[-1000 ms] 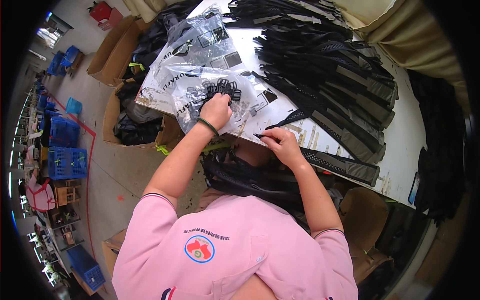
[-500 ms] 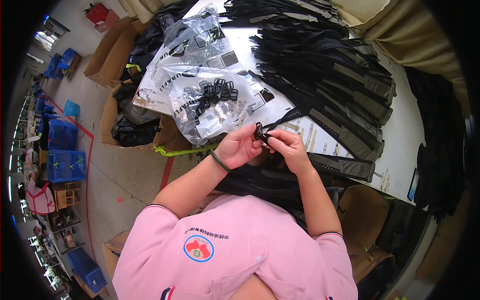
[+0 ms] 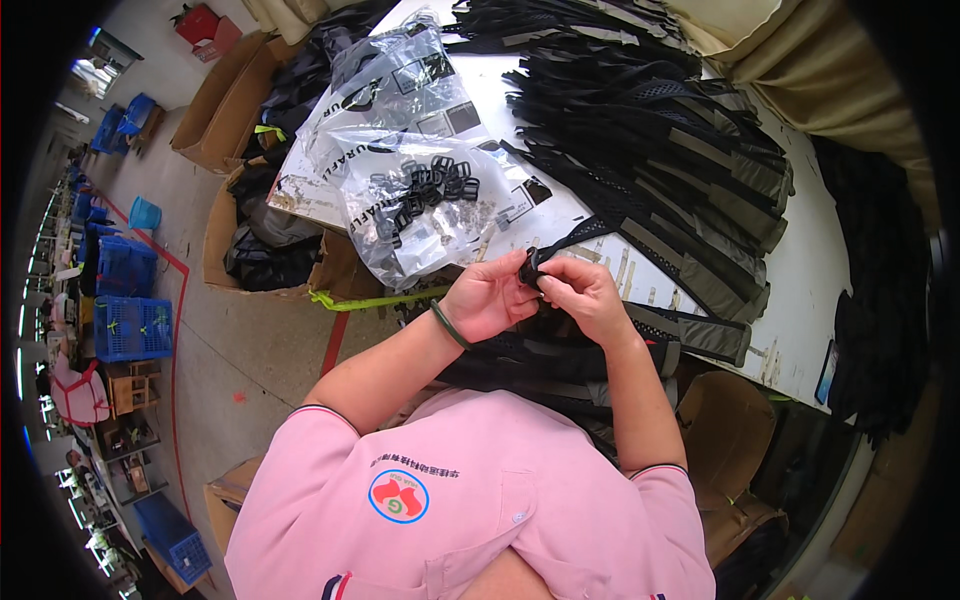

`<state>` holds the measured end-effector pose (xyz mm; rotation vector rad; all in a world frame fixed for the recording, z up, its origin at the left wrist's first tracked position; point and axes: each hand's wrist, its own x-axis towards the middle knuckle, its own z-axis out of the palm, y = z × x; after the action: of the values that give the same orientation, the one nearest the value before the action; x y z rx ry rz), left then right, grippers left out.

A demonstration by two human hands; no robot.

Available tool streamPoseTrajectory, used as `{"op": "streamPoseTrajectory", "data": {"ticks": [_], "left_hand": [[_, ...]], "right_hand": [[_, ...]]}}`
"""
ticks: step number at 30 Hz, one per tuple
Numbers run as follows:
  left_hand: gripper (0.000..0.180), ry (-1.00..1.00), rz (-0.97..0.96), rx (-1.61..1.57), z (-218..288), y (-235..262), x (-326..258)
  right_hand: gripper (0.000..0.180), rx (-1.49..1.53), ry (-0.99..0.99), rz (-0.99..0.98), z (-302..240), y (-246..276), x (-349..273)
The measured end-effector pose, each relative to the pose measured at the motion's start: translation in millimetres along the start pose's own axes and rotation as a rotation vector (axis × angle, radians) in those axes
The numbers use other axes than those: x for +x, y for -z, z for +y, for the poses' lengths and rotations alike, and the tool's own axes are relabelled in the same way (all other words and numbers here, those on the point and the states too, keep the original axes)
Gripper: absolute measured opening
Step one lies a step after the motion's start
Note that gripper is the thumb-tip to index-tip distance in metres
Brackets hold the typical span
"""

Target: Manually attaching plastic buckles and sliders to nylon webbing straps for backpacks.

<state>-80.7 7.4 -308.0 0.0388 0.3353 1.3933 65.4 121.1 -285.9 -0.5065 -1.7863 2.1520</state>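
Note:
A small black plastic buckle (image 3: 529, 266) is pinched between the thumb and fingers of my left hand (image 3: 488, 299). Close beside it, my right hand (image 3: 590, 304) pinches the end of a black strap at the buckle; the fingers partly hide how the strap sits in it. From there the strap (image 3: 577, 236) runs up and right to a black mesh piece with a grey panel. Ahead on the table, a clear plastic bag (image 3: 395, 255) holds several loose black buckles (image 3: 432, 186).
Many black and grey straps (image 3: 650, 130) lie piled on the white table (image 3: 800, 270). Cardboard boxes (image 3: 222, 225) with dark fabric stand left of the table; another carton (image 3: 728, 420) is at lower right. A yellow-green strip (image 3: 375, 299) hangs at the table edge.
Both hands have shifted slightly right with the buckle and strap. My right fingers have curled in closer to the buckle, and the strap end between the hands shows less.

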Motion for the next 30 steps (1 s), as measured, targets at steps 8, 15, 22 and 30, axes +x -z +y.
{"op": "streamPoseTrajectory", "data": {"ticks": [8, 15, 22, 30], "left_hand": [[0.024, 0.084, 0.147, 0.021, 0.4, 0.0, 0.5], [0.020, 0.075, 0.015, -0.046, -3.4, 5.1, 1.3], [0.014, -0.048, 0.166, 0.249, 5.9, 1.2, 3.5], [0.016, -0.351, 0.332, 0.678, 3.0, -18.9, 9.1]], "right_hand": [[0.012, -0.363, 0.206, -0.023, -6.0, 5.5, 3.0], [0.013, -0.646, 0.474, 0.215, -5.2, -7.9, 3.1], [0.012, 0.006, 0.117, 0.137, -5.7, -5.5, 0.1], [0.015, -0.751, 0.593, 0.309, -9.1, -8.0, 7.1]]}}
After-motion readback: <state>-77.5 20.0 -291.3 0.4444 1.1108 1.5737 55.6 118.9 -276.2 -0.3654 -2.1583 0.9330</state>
